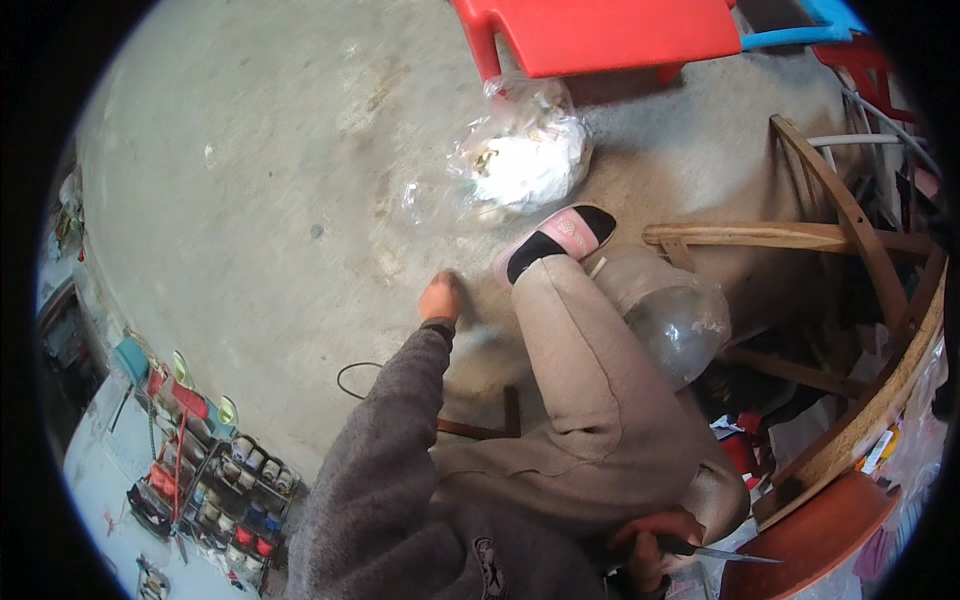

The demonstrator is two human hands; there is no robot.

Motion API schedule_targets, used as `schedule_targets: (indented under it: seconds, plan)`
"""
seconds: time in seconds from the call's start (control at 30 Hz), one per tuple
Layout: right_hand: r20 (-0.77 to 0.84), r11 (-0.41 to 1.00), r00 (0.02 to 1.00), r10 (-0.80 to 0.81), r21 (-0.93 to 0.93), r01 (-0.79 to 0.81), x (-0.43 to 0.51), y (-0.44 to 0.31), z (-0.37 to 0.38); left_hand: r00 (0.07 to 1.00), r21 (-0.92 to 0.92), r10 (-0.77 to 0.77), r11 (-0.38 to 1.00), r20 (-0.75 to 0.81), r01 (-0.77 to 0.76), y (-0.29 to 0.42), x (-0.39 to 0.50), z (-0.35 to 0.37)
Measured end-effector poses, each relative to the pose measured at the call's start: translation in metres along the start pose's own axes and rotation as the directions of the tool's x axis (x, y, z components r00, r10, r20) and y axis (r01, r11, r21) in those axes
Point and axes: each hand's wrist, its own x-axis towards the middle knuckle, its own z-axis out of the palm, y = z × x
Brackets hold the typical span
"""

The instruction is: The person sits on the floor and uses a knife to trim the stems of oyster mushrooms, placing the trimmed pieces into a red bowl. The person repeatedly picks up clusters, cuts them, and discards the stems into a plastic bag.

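My right hand (pixel 652 547) is closed around the dark handle of a knife (pixel 739 556), beside my bent knee, with the blade pointing right. Low over the concrete floor, my left hand (pixel 440 298) hangs at the end of a grey fleece sleeve; whether its curled fingers hold anything cannot be told. Ahead of it lies a clear plastic bag (pixel 525 161) with white and brownish contents. A pink slipper (pixel 570 232) is on my dark-socked foot. Behind the lower leg, another clear plastic bag (pixel 679 330) shows, partly hidden. To the right of the knife stands a reddish-brown basin (pixel 810 544).
A red plastic chair (pixel 622 34) stands at the top beside a blue one (pixel 795 36). Wooden furniture legs (pixel 772 235) and a curved wooden tabletop edge (pixel 847 442) bound the right side. At lower left is a shoe rack (pixel 240 502); a thin cable loop (pixel 341 375) lies near my sleeve.
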Motion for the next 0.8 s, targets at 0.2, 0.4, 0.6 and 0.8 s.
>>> schedule_targets:
  seconds: [0.2,0.4,0.6,0.8]
  plan:
    - [-0.009,0.989,0.997,0.071,0.134,-0.069,-0.003,0.001,0.001,0.989,-0.096,0.140,0.986,0.052,-0.135,0.031,-0.007,-0.044]
    - [-0.031,0.909,0.983,0.181,0.386,-0.156,-0.009,0.005,0.007,0.832,-0.514,0.369,0.659,-0.415,-0.549,0.143,0.000,-0.165]
    - [-0.036,0.844,0.983,0.179,0.519,-0.134,-0.015,0.025,0.006,0.898,-0.012,0.316,0.942,-0.305,-0.335,0.180,0.090,-0.207]
    - [-0.125,1.000,0.992,-0.003,0.025,0.006,-0.026,0.033,0.004,0.956,0.300,0.262,0.909,0.131,-0.290,0.130,0.125,-0.178]
